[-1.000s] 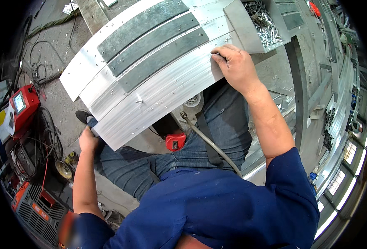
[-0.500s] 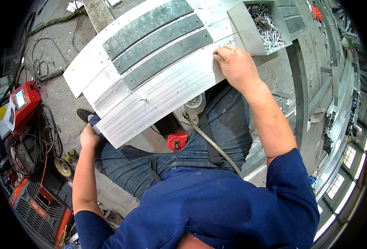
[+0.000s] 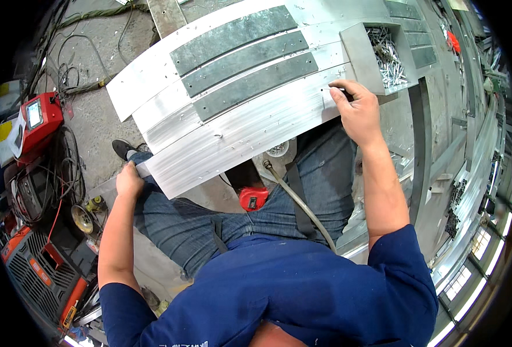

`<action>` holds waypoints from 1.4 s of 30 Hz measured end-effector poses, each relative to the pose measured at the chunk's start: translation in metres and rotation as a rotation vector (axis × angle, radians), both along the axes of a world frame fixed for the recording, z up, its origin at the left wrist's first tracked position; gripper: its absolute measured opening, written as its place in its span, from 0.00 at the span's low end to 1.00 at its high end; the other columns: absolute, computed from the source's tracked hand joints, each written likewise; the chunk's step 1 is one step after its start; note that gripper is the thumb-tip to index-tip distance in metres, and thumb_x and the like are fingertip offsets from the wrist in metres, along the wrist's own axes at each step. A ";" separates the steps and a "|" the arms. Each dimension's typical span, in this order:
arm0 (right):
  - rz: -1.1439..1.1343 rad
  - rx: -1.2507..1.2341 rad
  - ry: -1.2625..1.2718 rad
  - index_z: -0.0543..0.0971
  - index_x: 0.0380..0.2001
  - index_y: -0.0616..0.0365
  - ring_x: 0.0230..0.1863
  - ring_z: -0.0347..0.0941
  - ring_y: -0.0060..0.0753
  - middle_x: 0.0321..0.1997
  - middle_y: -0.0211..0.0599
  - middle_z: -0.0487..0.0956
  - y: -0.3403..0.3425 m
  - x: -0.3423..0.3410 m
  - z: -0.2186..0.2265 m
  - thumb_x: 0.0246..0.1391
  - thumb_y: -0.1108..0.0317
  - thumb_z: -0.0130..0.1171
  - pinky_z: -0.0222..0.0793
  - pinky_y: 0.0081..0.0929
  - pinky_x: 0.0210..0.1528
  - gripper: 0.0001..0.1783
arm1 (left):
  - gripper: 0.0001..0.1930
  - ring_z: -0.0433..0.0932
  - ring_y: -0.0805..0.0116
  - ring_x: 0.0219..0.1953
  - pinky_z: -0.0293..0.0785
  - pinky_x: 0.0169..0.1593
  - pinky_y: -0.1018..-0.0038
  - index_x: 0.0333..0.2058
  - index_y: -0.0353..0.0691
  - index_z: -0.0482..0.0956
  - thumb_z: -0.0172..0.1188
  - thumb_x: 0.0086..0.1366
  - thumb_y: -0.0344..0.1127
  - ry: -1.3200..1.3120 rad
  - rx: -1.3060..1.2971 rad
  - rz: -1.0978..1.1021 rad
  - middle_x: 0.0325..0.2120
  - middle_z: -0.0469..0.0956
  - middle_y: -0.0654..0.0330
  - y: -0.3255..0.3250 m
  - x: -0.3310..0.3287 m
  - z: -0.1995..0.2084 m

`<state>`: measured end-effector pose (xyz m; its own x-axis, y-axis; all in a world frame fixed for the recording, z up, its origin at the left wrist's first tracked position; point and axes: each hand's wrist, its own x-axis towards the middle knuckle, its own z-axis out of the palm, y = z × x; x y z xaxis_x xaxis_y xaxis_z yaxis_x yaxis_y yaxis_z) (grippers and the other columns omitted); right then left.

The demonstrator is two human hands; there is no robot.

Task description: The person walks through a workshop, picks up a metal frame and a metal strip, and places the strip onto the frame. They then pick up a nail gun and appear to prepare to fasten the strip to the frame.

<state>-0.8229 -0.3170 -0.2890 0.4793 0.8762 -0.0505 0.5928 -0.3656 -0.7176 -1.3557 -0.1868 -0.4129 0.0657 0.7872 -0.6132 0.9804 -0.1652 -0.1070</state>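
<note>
A large work surface of pale metal panels (image 3: 238, 139) lies across my lap, with several dark grey strips (image 3: 238, 37) on it. Over its near right edge, my right hand (image 3: 360, 110) pinches a small, thin rivet (image 3: 326, 89) between thumb and fingers. Just beyond that hand stands a metal tray (image 3: 357, 61) holding a heap of silvery rivets (image 3: 389, 66). At the panels' near left corner, my left hand (image 3: 129, 180) is closed on a flat metal piece (image 3: 144, 169), most of it hidden by the fingers.
Between my legs sit a red tape measure (image 3: 252, 198) and a small container (image 3: 279, 149) of bits, beside a hose (image 3: 296, 199). On the left are a red machine with a screen (image 3: 39, 118), cables (image 3: 65, 173) and an orange-and-black unit (image 3: 42, 277). Metal lengths (image 3: 470, 162) lie at right.
The panels and tray appear shifted right and down in the picture. My right hand has turned, so the rivet now shows at its fingertips. My left hand stays closed at the corner.
</note>
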 end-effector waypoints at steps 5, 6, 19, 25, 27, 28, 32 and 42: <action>-0.083 0.068 0.126 0.83 0.40 0.62 0.35 0.78 0.25 0.36 0.38 0.84 -0.008 0.000 0.000 0.56 0.71 0.61 0.72 0.23 0.39 0.10 | 0.17 0.79 0.41 0.45 0.75 0.50 0.54 0.44 0.37 0.74 0.56 0.53 0.28 0.028 -0.019 -0.007 0.42 0.80 0.44 0.000 0.004 0.002; -0.087 0.074 0.135 0.83 0.40 0.62 0.35 0.78 0.24 0.36 0.38 0.84 -0.009 0.000 0.001 0.56 0.71 0.61 0.72 0.22 0.39 0.10 | 0.17 0.79 0.41 0.45 0.75 0.50 0.54 0.44 0.37 0.74 0.56 0.53 0.28 0.026 -0.018 -0.008 0.42 0.79 0.44 0.001 0.002 0.001; -0.102 0.149 -0.050 0.80 0.37 0.61 0.40 0.79 0.49 0.38 0.49 0.82 0.013 -0.002 -0.014 0.53 0.69 0.61 0.73 0.32 0.42 0.09 | 0.16 0.78 0.41 0.48 0.75 0.51 0.54 0.44 0.40 0.75 0.56 0.54 0.28 0.024 0.009 0.029 0.44 0.79 0.45 -0.001 -0.001 -0.001; -0.107 0.187 -0.213 0.81 0.37 0.59 0.39 0.79 0.47 0.35 0.45 0.82 0.017 0.003 -0.024 0.55 0.66 0.61 0.73 0.34 0.41 0.09 | 0.17 0.78 0.40 0.48 0.75 0.51 0.54 0.46 0.40 0.76 0.56 0.55 0.31 0.001 0.031 -0.012 0.43 0.80 0.42 -0.003 0.002 0.002; -0.093 0.182 -0.193 0.81 0.37 0.59 0.38 0.79 0.46 0.35 0.46 0.82 0.009 0.004 -0.017 0.55 0.65 0.61 0.73 0.33 0.41 0.10 | 0.17 0.78 0.40 0.48 0.74 0.52 0.54 0.46 0.39 0.76 0.55 0.56 0.30 -0.004 0.050 -0.012 0.43 0.79 0.40 -0.006 -0.003 0.001; -0.080 0.183 -0.181 0.81 0.36 0.60 0.38 0.80 0.46 0.35 0.46 0.82 0.006 0.005 -0.015 0.55 0.65 0.62 0.73 0.33 0.41 0.10 | 0.17 0.78 0.40 0.48 0.74 0.52 0.54 0.46 0.39 0.76 0.55 0.56 0.30 -0.001 0.041 -0.008 0.43 0.80 0.40 -0.005 -0.004 -0.001; -0.154 0.222 0.016 0.82 0.36 0.59 0.40 0.78 0.53 0.36 0.47 0.82 -0.014 0.010 -0.016 0.53 0.63 0.62 0.74 0.38 0.43 0.12 | 0.15 0.78 0.41 0.49 0.74 0.51 0.54 0.44 0.37 0.75 0.55 0.55 0.29 0.008 0.032 0.029 0.42 0.80 0.41 -0.002 0.000 0.001; -0.018 -0.049 -0.394 0.81 0.33 0.59 0.40 0.76 0.54 0.35 0.50 0.80 -0.024 -0.001 -0.015 0.51 0.70 0.57 0.72 0.45 0.43 0.07 | 0.15 0.78 0.41 0.48 0.75 0.51 0.55 0.42 0.38 0.74 0.58 0.54 0.29 0.009 0.043 -0.011 0.42 0.80 0.43 0.005 -0.006 -0.010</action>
